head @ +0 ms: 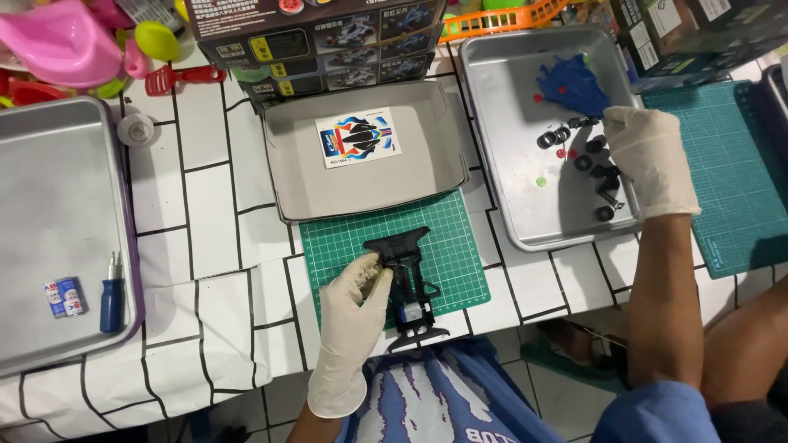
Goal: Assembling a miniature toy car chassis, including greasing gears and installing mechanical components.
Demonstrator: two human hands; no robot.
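The person's gloved left hand (351, 316) grips a black toy car chassis (406, 283), fingers closed on its left flank, holding it down on a small green cutting mat (455, 246) at the table's near edge. The chassis lies lengthwise, its nose toward twelve o'clock, and a small blue motor (408, 313) sits near its rear end, which overhangs the mat at six o'clock.

The gloved right hand (648, 160) reaches into a metal tray (509, 123) at two o'clock from the chassis, its fingers curled down over a cluster of small black wheels (595, 164); whether it has pinched one cannot be told. A blue car body shell (574, 82) lies at twelve o'clock from the wheels, with little red and green parts scattered beside them.

Directly at twelve o'clock from the mat stands an open grey box tray (295, 164) holding a sticker sheet (359, 137). Far off at nine o'clock, another metal tray (49, 148) carries a blue-handled screwdriver (112, 295) and two small batteries (64, 297). A larger teal mat (730, 205) lies at three o'clock.
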